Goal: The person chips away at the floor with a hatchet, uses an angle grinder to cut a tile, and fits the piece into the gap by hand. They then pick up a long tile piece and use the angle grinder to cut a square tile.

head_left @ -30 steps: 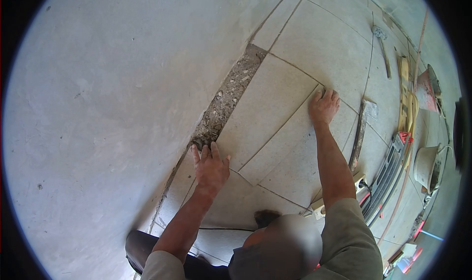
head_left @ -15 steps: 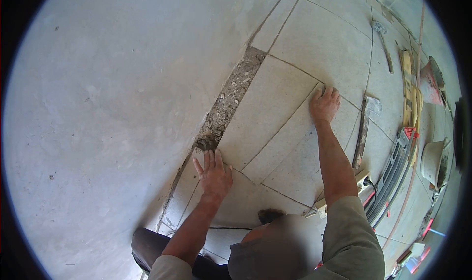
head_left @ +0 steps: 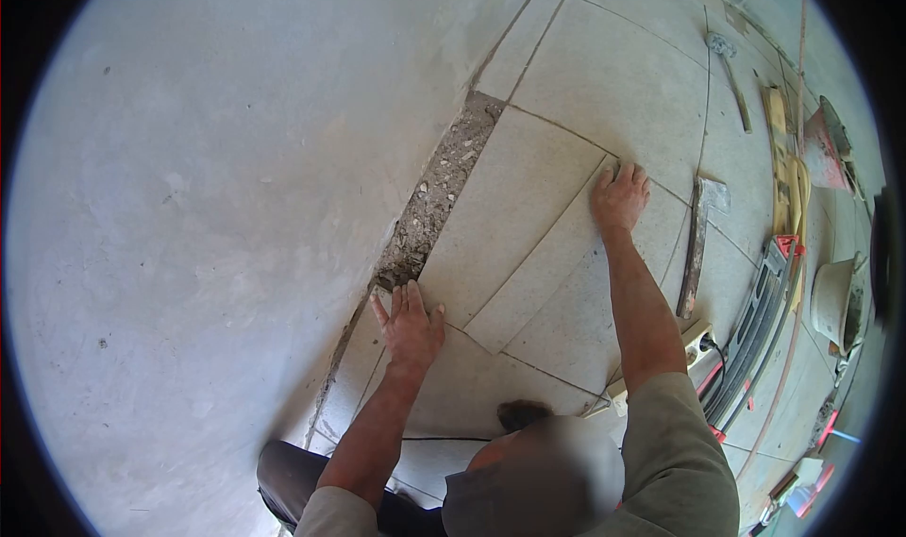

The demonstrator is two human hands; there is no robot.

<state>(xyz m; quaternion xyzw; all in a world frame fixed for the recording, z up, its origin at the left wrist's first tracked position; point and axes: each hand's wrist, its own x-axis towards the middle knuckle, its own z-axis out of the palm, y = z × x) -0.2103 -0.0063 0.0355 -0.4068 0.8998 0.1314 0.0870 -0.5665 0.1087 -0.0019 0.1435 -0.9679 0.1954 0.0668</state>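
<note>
My left hand point(head_left: 411, 331) lies with fingers spread on the pale floor tile at the lower end of a bare strip of rubble and mortar point(head_left: 442, 192) along the wall. Its fingertips are at the edge of that gap. My right hand point(head_left: 620, 200) rests, fingers stretched, at the far end of a cut tile piece point(head_left: 533, 287) on the tiled floor. The tip of that piece shows just beside the fingers. Neither hand has anything in its grasp.
To the right lie a hatchet-like tool point(head_left: 696, 244), a mallet point(head_left: 730, 79), a tile cutter point(head_left: 755, 334) and a power strip point(head_left: 696, 344). Buckets point(head_left: 830, 301) stand farther right. A plastered wall point(head_left: 208, 216) fills the left. A dark shoe point(head_left: 522, 412) shows below.
Both hands stay almost in the same places; the left fingers have shifted very slightly up. The whole view has moved a little.
</note>
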